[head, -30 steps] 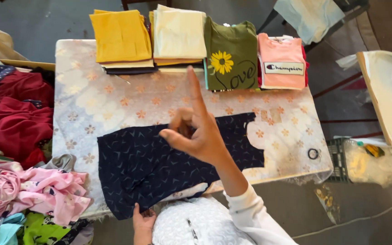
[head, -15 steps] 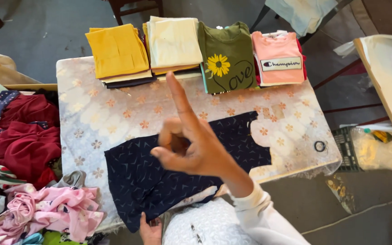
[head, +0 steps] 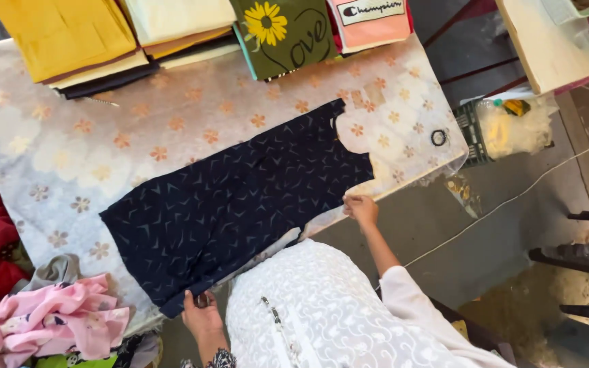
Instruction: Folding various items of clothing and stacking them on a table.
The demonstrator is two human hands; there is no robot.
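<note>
**Navy garment pinched at near edge, both hands**

Garment [head: 240, 197] is spread flat across frame centre on the surface [head: 69, 157]. It is judged light, limp and non-slip; edges or corners are best taken. Left hand [head: 201, 315] is closed on the lower-left corner; right hand [head: 361, 208] is pinched on the lower-right hem. Both arms are extended forward, wrists low.

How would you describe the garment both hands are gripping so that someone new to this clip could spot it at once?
Start at the table with the floral cloth. Folded stacks line its far edge; nearer the person lies the dark navy garment, spread flat and slanting across the near edge. The left hand and right hand each have a grip on its near edge. It alone is unfolded, dark, with small light flecks.
</note>
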